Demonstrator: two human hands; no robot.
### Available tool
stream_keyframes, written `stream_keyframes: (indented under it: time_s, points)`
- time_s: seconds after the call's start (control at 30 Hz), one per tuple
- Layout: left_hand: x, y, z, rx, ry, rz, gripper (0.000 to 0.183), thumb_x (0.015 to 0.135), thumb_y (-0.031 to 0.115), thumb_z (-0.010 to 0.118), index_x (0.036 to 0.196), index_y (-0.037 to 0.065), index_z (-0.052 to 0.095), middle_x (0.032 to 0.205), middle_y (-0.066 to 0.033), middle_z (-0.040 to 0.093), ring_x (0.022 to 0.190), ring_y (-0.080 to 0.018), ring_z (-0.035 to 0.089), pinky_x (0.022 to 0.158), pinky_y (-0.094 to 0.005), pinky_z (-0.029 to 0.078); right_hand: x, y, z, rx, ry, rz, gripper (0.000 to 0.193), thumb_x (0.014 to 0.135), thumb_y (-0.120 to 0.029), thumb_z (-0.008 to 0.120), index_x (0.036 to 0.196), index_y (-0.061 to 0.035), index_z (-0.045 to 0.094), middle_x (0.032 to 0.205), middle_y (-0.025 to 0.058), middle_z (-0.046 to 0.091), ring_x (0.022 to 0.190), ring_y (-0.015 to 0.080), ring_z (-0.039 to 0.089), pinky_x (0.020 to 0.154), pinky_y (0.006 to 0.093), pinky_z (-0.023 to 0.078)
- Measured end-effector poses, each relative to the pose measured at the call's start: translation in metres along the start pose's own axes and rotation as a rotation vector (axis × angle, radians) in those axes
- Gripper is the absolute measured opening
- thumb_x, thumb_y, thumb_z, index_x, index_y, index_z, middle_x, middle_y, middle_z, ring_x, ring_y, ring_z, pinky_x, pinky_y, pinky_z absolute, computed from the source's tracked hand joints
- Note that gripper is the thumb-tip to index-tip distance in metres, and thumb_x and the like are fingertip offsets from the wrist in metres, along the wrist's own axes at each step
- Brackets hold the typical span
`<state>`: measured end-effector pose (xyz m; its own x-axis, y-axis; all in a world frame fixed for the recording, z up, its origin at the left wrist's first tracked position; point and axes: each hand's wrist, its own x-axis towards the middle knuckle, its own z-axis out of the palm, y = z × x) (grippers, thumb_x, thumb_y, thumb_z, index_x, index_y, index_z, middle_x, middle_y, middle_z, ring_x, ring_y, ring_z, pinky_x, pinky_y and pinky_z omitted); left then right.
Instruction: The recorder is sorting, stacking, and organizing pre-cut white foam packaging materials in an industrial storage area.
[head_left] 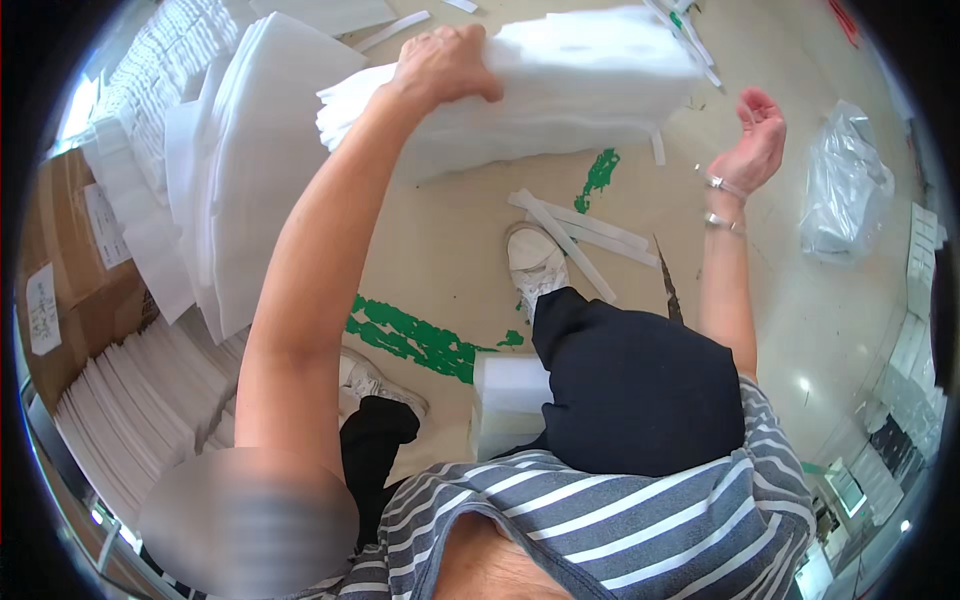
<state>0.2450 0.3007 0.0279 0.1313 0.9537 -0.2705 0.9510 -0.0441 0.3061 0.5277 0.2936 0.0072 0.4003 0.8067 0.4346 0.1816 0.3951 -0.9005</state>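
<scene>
My left hand (445,68) reaches far forward and grips the top left of a thick stack of white foam sheets (575,90). The stack stands on its edge on the floor, its layers uneven at the left end. My right hand (750,145) is raised to the right of the stack, apart from it. Its fingers are loosely bent, slightly blurred, with nothing visible in them. Two bracelets (725,205) circle that wrist.
Larger white foam sheets (270,130) lean at the left beside a brown cardboard box (80,250). White offcut strips (590,235) lie by my shoe (537,258). A white foam block (508,385) sits between my legs. A clear plastic bag (848,185) lies at the right.
</scene>
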Motion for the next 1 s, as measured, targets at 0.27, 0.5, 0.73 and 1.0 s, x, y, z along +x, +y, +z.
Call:
stream_keyframes:
  time_s: [0.27,0.5,0.73,1.0]
  points:
    - [-0.051,-0.008,-0.035,-0.95,0.309,-0.252,0.042,0.052,0.031,0.066,0.078,-0.003,0.061,0.069,-0.0137,0.059,0.061,-0.0221,0.057,0.06,-0.0307,0.045,-0.067,-0.079,0.092,0.006,-0.746,0.298,0.029,0.071,-0.021,0.064,0.081,0.0012,0.049,0.067,0.0069,0.056,0.056,0.0113,0.055,0.052,0.0216,0.044]
    - [-0.155,0.029,-0.043,-1.384,0.835,-0.374,0.041,0.053,0.017,0.067,0.085,-0.004,0.054,0.075,-0.0104,0.057,0.065,-0.0179,0.056,0.059,-0.03,0.046,-0.072,-0.153,0.126,-0.344,-1.0,-0.046,0.059,0.049,-0.04,0.076,0.086,-0.0012,0.049,0.064,0.0027,0.053,0.059,0.0122,0.051,0.056,0.0245,0.043]
    - [-0.232,0.037,-0.063,-1.386,0.912,-0.164,0.042,0.053,0.015,0.068,0.087,-0.004,0.05,0.079,-0.0109,0.056,0.067,-0.0171,0.055,0.061,-0.0276,0.045,-0.077,-0.218,0.113,-0.322,-1.184,-0.18,0.06,0.05,-0.037,0.076,0.09,0.0001,0.051,0.07,0.0061,0.057,0.064,0.0139,0.055,0.062,0.0252,0.045]
    - [-0.304,0.011,-0.097,-1.353,0.655,-0.043,0.029,0.059,0.014,0.061,0.084,-0.002,0.057,0.075,-0.0093,0.057,0.066,-0.0167,0.055,0.065,-0.0273,0.043,-0.105,-0.28,0.12,-0.261,-1.427,-0.129,0.053,0.05,-0.04,0.074,0.086,-0.0025,0.062,0.081,0.0112,0.061,0.075,0.0196,0.058,0.067,0.0298,0.044]
